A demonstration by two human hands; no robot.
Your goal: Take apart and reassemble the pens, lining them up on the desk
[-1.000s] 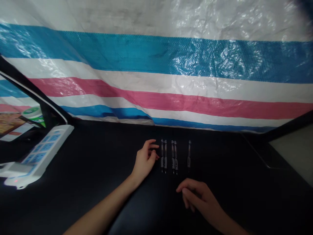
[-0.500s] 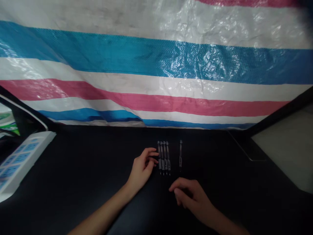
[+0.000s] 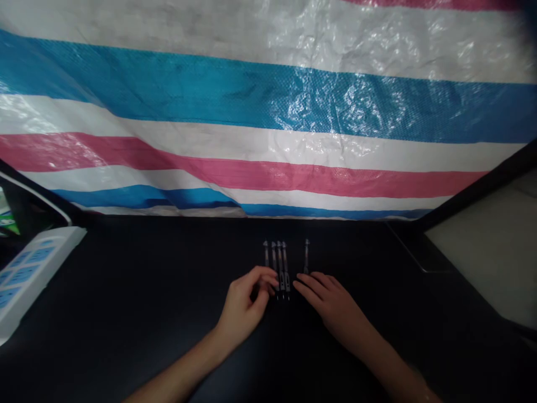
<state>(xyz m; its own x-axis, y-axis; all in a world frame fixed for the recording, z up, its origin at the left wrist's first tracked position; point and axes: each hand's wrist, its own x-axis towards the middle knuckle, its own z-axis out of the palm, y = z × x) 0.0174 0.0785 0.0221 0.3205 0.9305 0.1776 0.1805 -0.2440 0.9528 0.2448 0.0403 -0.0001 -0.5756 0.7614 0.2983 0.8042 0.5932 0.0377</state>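
Observation:
Several slim pens with clear barrels and dark grips lie on the black tabletop, tips toward me. My left hand (image 3: pixel 245 296) is curled, fingers and thumb closed around the lower part of the leftmost pen (image 3: pixel 266 253). That pen sits slightly apart from three pens (image 3: pixel 279 260) lying close side by side, and its grip is hidden by my hand. Over the lower end of a separate pen (image 3: pixel 306 255) on the right lies my right hand (image 3: pixel 331 299), palm down with fingers stretched out. Whether those fingers press on that pen I cannot tell.
A white power strip (image 3: pixel 39 280) with blue socket faces stands at the left edge. Behind the tabletop hangs a striped plastic sheet (image 3: pixel 235 134) in white, blue and red. A dark flat object with a pale edge (image 3: pixel 413 252) lies at the back right.
My right hand has moved forward and flattened over the lone pen. My left hand has come over the leftmost pen's grip, and that pen has shifted left, away from the others.

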